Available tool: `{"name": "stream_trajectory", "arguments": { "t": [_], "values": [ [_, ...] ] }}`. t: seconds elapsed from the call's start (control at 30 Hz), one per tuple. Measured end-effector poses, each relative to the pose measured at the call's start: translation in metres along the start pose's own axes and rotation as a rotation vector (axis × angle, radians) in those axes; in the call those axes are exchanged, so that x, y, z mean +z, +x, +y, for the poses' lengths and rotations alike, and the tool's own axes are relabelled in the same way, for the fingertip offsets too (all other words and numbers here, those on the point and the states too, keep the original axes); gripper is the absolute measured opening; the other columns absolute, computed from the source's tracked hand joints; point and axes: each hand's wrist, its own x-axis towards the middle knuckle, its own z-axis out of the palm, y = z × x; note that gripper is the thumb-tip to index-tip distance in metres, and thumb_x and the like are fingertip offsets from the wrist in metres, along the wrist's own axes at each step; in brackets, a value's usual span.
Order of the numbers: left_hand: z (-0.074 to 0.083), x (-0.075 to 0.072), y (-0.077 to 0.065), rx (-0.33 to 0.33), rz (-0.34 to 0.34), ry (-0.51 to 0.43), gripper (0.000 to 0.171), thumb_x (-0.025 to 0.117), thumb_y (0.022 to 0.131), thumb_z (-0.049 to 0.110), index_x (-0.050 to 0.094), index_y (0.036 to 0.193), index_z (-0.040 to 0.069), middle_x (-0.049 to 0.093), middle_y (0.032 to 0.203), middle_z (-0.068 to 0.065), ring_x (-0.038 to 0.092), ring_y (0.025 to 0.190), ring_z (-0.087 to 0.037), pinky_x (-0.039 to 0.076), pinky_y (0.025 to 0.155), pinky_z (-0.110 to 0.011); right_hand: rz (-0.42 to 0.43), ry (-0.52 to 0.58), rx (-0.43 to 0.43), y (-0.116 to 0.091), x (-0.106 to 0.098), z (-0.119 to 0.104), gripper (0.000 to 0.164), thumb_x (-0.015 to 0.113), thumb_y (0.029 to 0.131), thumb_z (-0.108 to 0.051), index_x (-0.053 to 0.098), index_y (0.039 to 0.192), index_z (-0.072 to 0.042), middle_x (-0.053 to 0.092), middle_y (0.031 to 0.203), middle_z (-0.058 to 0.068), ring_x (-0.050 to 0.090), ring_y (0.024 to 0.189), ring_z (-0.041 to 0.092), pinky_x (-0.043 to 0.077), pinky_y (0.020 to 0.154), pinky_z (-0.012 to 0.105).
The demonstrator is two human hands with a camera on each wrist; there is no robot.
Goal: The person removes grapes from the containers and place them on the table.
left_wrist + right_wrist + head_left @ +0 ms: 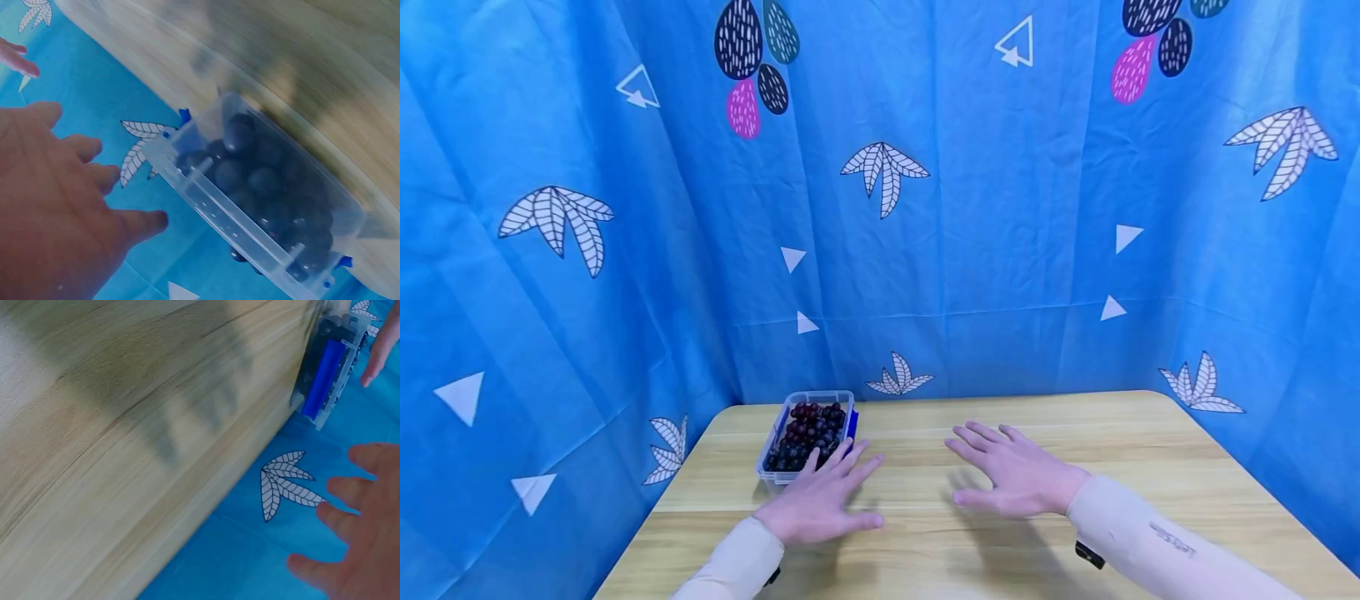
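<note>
A clear plastic container point(765, 475) filled with dark red and purple grapes point(808, 433) stands at the table's back left. Blue clips show on its sides, such as the blue clip point(324, 380) in the right wrist view. My left hand point(823, 500) hovers just in front of the container with fingers spread and holds nothing; in the left wrist view the hand point(56, 206) is beside the grapes point(269, 187), apart from them. Over the middle of the table, my right hand point(1015, 475) is stretched flat above its own shadow, with nothing in it.
A light wood-grain table point(1150, 500) with rounded back corners lies under both hands. Blue curtains point(1000, 233) printed with leaves, triangles and drops hang behind the table and along both sides. A dark wrist device point(1089, 555) sits under the right sleeve.
</note>
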Motion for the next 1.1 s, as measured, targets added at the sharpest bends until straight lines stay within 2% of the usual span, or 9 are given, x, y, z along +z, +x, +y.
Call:
{"name": "stream_trajectory", "arguments": {
  "t": [0.1,0.2,0.3,0.4,0.47,0.53,0.77,0.93,1.1],
  "values": [
    [-0.009,-0.002,-0.001,-0.023,0.066,0.006,0.088,0.034,0.089,0.083,0.024,0.160,0.033,0.010,0.168,0.001,0.013,0.155,-0.031,0.009,0.117,-0.070,0.050,-0.034,-0.039,0.007,0.001,0.000,0.082,0.036,0.094,-0.076,0.048,0.151,-0.018,0.047,0.155,0.006,0.044,0.143,0.031,0.036,0.113,0.059],
    [-0.022,-0.007,-0.001,-0.070,0.148,0.025,0.086,0.035,0.091,0.080,0.027,0.160,0.029,0.015,0.167,0.002,0.017,0.155,-0.027,0.012,0.120,-0.066,0.092,-0.062,-0.087,0.014,0.001,0.000,0.068,0.046,0.098,-0.065,0.060,0.141,-0.014,0.059,0.144,0.007,0.055,0.133,0.030,0.043,0.108,0.058],
    [-0.038,-0.012,-0.001,-0.098,0.270,0.045,0.075,0.051,0.094,0.067,0.045,0.153,0.021,0.037,0.161,-0.003,0.033,0.150,-0.029,0.023,0.118,-0.063,0.113,-0.078,-0.119,0.019,0.002,0.000,0.050,0.056,0.099,-0.050,0.067,0.131,-0.013,0.065,0.136,0.006,0.061,0.126,0.030,0.046,0.104,0.058],
    [-0.055,-0.014,-0.002,-0.131,0.413,0.070,0.051,0.067,0.093,0.044,0.065,0.133,0.013,0.062,0.140,-0.009,0.053,0.135,-0.031,0.035,0.110,-0.059,0.113,-0.082,-0.129,0.022,0.003,-0.001,0.042,0.061,0.097,-0.044,0.070,0.125,-0.014,0.068,0.131,0.006,0.063,0.122,0.028,0.048,0.101,0.056],
    [-0.066,-0.015,-0.003,-0.168,0.483,0.079,0.037,0.070,0.091,0.032,0.071,0.121,0.011,0.069,0.127,-0.010,0.060,0.124,-0.032,0.038,0.104,-0.057,0.111,-0.079,-0.137,0.024,0.005,-0.001,0.038,0.062,0.097,-0.041,0.071,0.122,-0.014,0.069,0.128,0.005,0.065,0.119,0.026,0.050,0.099,0.054],
    [-0.074,-0.016,-0.004,-0.213,0.522,0.080,0.031,0.070,0.090,0.026,0.072,0.116,0.009,0.071,0.120,-0.010,0.063,0.117,-0.033,0.040,0.098,-0.056,0.112,-0.072,-0.141,0.024,0.006,-0.001,0.036,0.063,0.096,-0.039,0.072,0.120,-0.014,0.070,0.126,0.005,0.066,0.116,0.025,0.052,0.097,0.052],
    [-0.105,-0.017,-0.002,-0.349,0.544,0.017,0.032,0.064,0.091,0.017,0.070,0.117,-0.001,0.071,0.112,-0.017,0.065,0.105,-0.038,0.051,0.089,-0.057,0.104,-0.065,-0.121,0.024,0.009,0.001,0.033,0.064,0.096,-0.037,0.073,0.119,-0.014,0.070,0.125,0.004,0.067,0.114,0.024,0.054,0.095,0.048],
    [-0.127,-0.013,0.000,-0.483,0.478,-0.032,0.037,0.060,0.096,0.017,0.065,0.123,-0.007,0.066,0.122,-0.025,0.061,0.115,-0.044,0.050,0.094,-0.059,0.090,-0.052,-0.126,0.026,0.012,0.000,0.032,0.065,0.096,-0.035,0.073,0.119,-0.014,0.070,0.124,0.004,0.068,0.112,0.024,0.054,0.095,0.048],
    [-0.142,-0.009,0.003,-0.542,0.419,-0.053,0.040,0.059,0.097,0.020,0.064,0.127,-0.006,0.066,0.125,-0.026,0.063,0.113,-0.044,0.051,0.091,-0.060,0.091,-0.038,-0.138,0.030,0.015,-0.001,0.031,0.066,0.095,-0.032,0.073,0.117,-0.012,0.070,0.124,0.006,0.068,0.111,0.027,0.054,0.094,0.049]
  ]
}}
